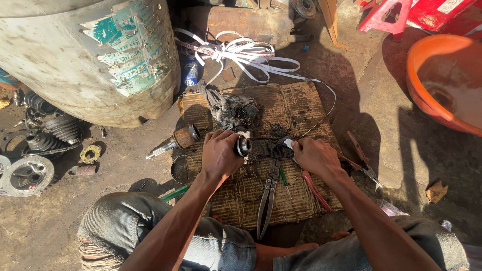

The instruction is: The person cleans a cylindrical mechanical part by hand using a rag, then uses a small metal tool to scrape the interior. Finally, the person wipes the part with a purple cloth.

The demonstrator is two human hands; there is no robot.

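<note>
My left hand (220, 152) grips a dark round metal joint part (243, 146) over a greasy sheet of cardboard (301, 103). My right hand (315, 155) is closed on a small shiny metal piece (288, 143) just right of that part, with a black greasy patch between them. A stubby axle shaft with a rusty cup end (176, 140) lies left of my left hand. Long-handled metal pliers (268, 195) rest on the cardboard below my hands, beside a green-handled screwdriver (284, 180).
A big dented drum (90, 55) stands at the upper left, rubber boots and a brake disc (29, 174) beside it. White strapping (241, 52), a dirty rag (235, 111), red-handled pliers (362, 159), an orange basin (442, 80) and a red stool (381, 15) surround the cardboard.
</note>
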